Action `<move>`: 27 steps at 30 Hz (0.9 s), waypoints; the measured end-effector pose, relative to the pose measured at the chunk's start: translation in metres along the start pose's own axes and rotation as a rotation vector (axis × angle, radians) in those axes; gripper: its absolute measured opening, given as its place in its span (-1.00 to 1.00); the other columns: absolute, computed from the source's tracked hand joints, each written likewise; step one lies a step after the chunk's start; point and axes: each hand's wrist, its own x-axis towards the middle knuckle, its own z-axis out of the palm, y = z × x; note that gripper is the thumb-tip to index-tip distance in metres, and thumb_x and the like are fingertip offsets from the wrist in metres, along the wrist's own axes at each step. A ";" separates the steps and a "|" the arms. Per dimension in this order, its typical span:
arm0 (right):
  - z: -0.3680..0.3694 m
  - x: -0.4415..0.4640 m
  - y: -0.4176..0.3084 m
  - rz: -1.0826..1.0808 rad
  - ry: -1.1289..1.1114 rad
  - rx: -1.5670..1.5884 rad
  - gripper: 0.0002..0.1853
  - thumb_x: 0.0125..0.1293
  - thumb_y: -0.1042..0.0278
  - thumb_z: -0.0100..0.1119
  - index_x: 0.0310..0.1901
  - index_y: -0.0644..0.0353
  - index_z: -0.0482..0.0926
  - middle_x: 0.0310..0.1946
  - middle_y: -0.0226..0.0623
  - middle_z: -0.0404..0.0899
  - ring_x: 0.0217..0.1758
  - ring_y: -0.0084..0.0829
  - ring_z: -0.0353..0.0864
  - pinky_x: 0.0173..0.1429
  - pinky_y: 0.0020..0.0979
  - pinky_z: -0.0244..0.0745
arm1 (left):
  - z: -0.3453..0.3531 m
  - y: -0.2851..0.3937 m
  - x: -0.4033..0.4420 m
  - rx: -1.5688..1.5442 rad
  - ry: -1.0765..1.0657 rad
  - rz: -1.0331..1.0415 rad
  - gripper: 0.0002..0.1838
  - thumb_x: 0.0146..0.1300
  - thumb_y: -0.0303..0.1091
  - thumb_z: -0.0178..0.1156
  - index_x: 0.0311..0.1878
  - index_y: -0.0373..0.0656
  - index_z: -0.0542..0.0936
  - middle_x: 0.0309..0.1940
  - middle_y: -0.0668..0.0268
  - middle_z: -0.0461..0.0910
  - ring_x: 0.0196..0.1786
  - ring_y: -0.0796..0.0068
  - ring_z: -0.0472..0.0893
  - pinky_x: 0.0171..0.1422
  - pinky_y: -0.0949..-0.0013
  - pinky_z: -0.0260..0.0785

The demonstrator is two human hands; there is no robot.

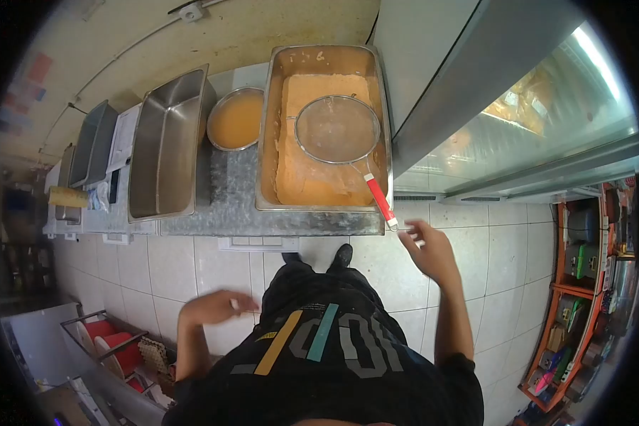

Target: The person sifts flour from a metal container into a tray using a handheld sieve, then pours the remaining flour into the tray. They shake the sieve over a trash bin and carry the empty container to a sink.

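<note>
A round mesh strainer (337, 129) with a red-and-white handle (381, 199) lies across a deep steel pan (263, 170). Inside that pan is a layer of orange-brown, paste-like material (302, 186). The handle slants over the pan's front right corner toward me. Just beyond its end is my right hand (431, 252), open, fingers loosely bent and apart, apparently not touching it. My left hand (224, 307) hangs at my left side, slightly blurred, open and holding nothing. Left of the pan stands a round bowl (237, 119) of cloudy orange liquid.
A deep steel pan (170, 142) stands left of the bowl on the metal-topped counter (234, 192). To the right is a glass-doored display fridge (539, 106). Orange shelving (564, 305) stands at far right, and a rack with red items (113, 348) at lower left.
</note>
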 end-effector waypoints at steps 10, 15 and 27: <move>0.043 0.099 -0.092 0.342 -0.217 1.280 -0.57 0.24 0.02 0.12 -0.07 0.22 0.40 -0.39 -0.26 0.51 -0.32 -0.35 0.58 -0.23 -0.35 0.49 | -0.008 0.049 0.075 -0.163 0.200 0.341 -0.75 0.35 -0.26 -0.02 -0.01 -0.17 0.46 -0.31 0.38 0.53 -0.25 0.63 0.51 -0.32 0.57 0.35; 0.089 0.146 -0.112 0.344 -0.384 1.383 -0.72 0.31 0.13 0.03 -0.14 0.17 0.37 -0.39 -0.28 0.47 -0.33 -0.38 0.55 -0.21 -0.30 0.49 | -0.020 0.036 0.107 -0.306 0.135 0.364 -0.69 0.35 -0.21 -0.01 0.04 -0.19 0.44 -0.28 0.34 0.53 -0.24 0.60 0.52 -0.33 0.55 0.37; 0.038 0.232 -0.080 0.203 -0.055 1.103 -0.60 0.34 0.01 -0.06 -0.03 0.20 0.41 -0.54 -0.39 0.43 -0.63 -0.54 0.38 -0.58 -0.46 0.30 | -0.042 0.032 0.166 -0.290 0.150 0.271 -0.57 0.32 -0.24 0.01 0.19 -0.20 0.27 -0.11 0.21 0.48 -0.20 0.52 0.52 -0.37 0.45 0.43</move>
